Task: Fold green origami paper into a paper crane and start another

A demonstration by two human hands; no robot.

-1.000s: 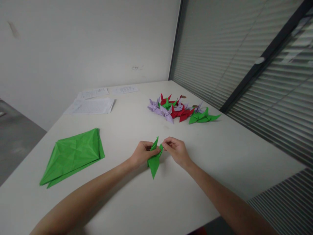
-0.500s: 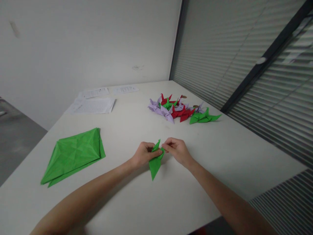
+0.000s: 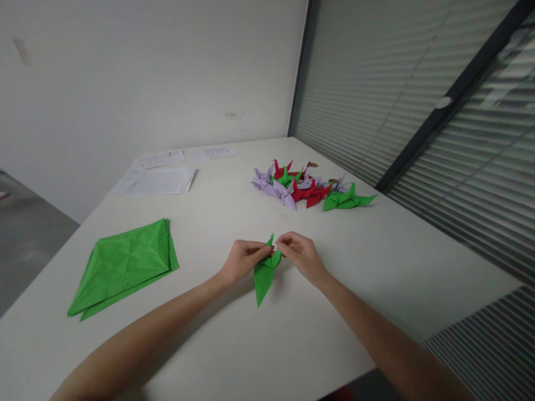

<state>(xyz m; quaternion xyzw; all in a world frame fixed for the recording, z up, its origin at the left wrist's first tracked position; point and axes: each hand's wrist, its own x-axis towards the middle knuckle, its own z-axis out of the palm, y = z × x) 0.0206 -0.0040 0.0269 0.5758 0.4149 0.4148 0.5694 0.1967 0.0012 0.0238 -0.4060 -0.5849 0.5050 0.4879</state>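
Note:
A green origami crane [image 3: 263,277] is held just above the table, one long point hanging down toward me and a narrow point standing up. My left hand [image 3: 243,258] pinches its upper part between thumb and fingers. On the other side, my right hand [image 3: 301,252] is closed in a pinch at the crane's right tip; the fingertips partly hide that tip. To the left lie creased green paper sheets [image 3: 129,253], stacked loosely. Farther back, several finished paper cranes in lilac [image 3: 284,194], red [image 3: 314,196] and green [image 3: 349,198] sit in a cluster.
The white table [image 3: 217,211] meets a pale wall [image 3: 167,67] at the back. Printed papers [image 3: 161,181] lie at the far left. Along the right side runs a window with blinds [image 3: 359,94] and a dark frame. Brownish round pieces lie among the cranes.
My left thumb and fingers have shifted up the crane, uncovering more of its lower body. The right hand keeps its pinch near the right tip. The camera view has moved slightly.

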